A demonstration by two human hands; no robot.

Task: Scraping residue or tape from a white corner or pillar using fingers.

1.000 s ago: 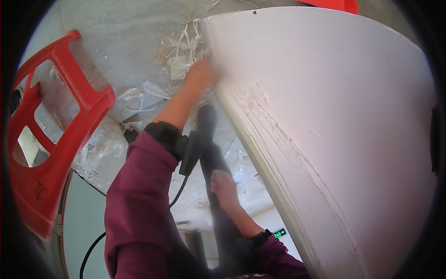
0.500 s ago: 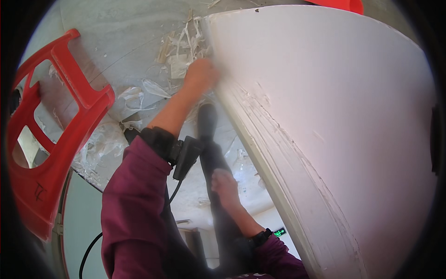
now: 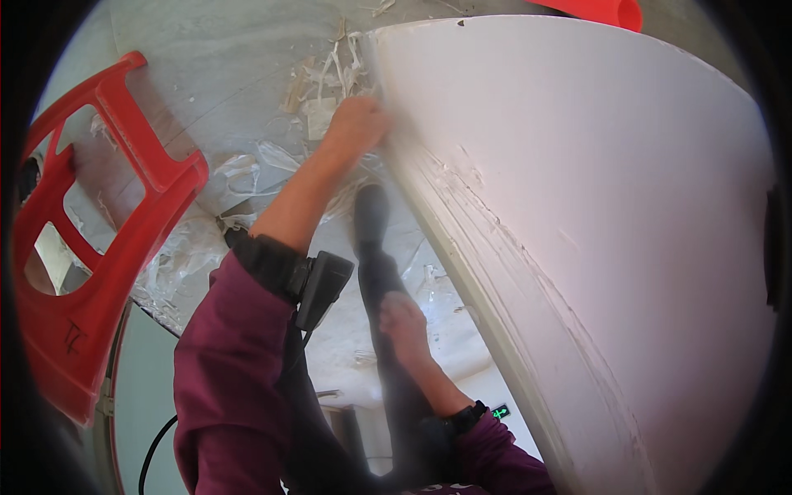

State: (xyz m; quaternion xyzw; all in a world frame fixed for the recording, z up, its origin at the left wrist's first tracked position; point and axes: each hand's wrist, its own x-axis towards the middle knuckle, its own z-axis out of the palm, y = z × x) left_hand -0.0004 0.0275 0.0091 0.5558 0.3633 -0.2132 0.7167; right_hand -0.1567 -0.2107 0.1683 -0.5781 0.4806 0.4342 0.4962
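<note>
A large white panel [image 3: 627, 223] with a curved far edge takes up the right side. Along its near left edge runs a wrinkled, whitish strip [image 3: 503, 256] with a ragged border. My left hand [image 3: 357, 124] is at this edge near the panel's far left corner, its fingers curled in and partly blurred. What it grips there, if anything, is hidden. Lower down, in front of my dark-trousered leg, my right hand [image 3: 403, 327] is closed in a loose fist, slightly blurred, apart from the panel. No object shows in it.
On the left stands a red plastic stool [image 3: 157, 169] with openings in its sides. Torn strips and scraps [image 3: 322, 107] litter the grey floor beyond my left hand, and crumpled clear film [image 3: 190, 247] lies near the stool. A black device [image 3: 324, 290] with a cable is strapped to my left forearm.
My left forearm and sleeve have shifted slightly to the left, while the hand stays at the panel edge. The right hand has barely moved. The whole view has shifted a little.
</note>
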